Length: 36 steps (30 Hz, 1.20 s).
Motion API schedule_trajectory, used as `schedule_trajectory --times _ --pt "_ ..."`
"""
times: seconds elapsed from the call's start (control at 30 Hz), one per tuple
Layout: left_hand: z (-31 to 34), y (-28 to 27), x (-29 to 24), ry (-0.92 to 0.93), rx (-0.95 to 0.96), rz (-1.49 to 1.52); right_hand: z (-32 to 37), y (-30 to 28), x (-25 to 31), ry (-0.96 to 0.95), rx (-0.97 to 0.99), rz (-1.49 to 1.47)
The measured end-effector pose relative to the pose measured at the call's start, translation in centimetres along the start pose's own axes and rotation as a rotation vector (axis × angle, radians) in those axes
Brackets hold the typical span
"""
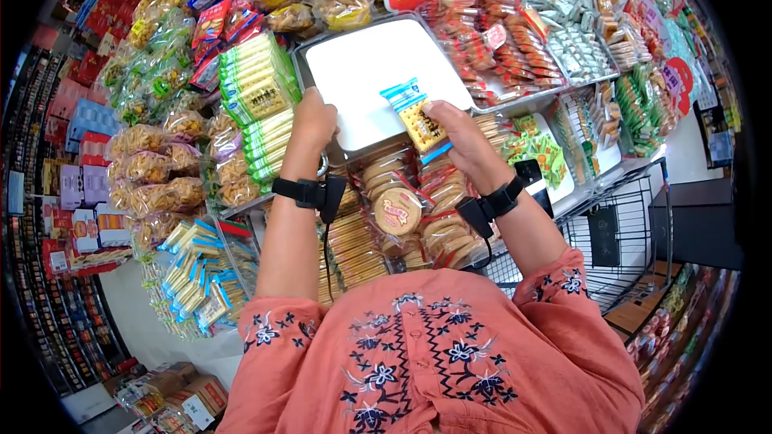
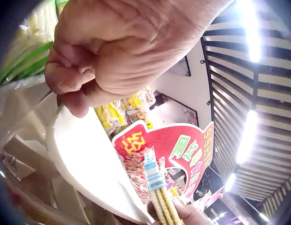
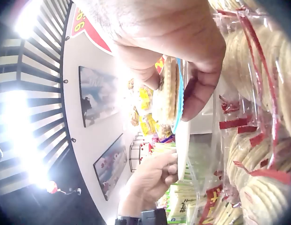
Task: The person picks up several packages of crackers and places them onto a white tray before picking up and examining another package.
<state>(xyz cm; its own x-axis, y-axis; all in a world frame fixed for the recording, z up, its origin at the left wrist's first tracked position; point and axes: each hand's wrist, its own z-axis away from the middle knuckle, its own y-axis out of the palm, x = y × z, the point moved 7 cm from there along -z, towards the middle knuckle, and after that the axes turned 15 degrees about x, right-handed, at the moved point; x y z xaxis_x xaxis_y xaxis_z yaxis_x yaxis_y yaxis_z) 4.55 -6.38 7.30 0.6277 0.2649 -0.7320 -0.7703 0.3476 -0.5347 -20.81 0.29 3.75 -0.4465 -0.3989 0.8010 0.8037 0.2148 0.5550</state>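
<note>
A white tray (image 1: 366, 60) sits among the packaged snacks. My left hand (image 1: 316, 122) pinches its left edge, fingers curled; the left wrist view shows that hand (image 2: 122, 51) at the rim of the tilted white tray (image 2: 89, 145), with a hollow beneath. Over the tray's lower right part, my right hand (image 1: 466, 141) holds a cracker pack (image 1: 417, 122) with blue ends. In the right wrist view, the thumb and fingers of the right hand (image 3: 169, 33) grip the pack (image 3: 168, 91) from both sides, close beside the tray's edge (image 3: 183, 145).
Green-wrapped crackers (image 1: 257, 80) lie left of the tray, red-wrapped snacks (image 1: 523, 48) to its right, and round biscuits (image 1: 396, 210) below it. A wire cart (image 1: 623, 225) stands at the right. Blue-and-white packs (image 1: 197, 269) fill the lower left.
</note>
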Motion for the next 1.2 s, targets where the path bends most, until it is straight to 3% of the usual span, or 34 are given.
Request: schedule_trajectory --times 0.3,0.4,0.5,0.6,1.2 --pt "0.4 0.3 -0.4 0.101 -0.087 -0.287 -0.8 0.7 0.1 -0.038 0.029 -0.017" --pt "2.7 1.1 -2.3 0.316 -0.202 -0.596 -0.9 0.8 -0.1 -0.029 0.034 -0.033" --pt "4.7 2.2 -4.0 0.390 -0.082 -0.479 -1.1 0.6 -0.4 -0.017 0.032 -0.029" --pt "5.7 2.9 -4.7 0.449 -0.080 -0.515 -1.5 0.4 -0.6 -0.015 0.040 -0.012" --pt "5.4 4.9 -2.7 0.365 -0.006 -0.525 -2.5 0.4 -1.0 0.021 0.072 0.018"
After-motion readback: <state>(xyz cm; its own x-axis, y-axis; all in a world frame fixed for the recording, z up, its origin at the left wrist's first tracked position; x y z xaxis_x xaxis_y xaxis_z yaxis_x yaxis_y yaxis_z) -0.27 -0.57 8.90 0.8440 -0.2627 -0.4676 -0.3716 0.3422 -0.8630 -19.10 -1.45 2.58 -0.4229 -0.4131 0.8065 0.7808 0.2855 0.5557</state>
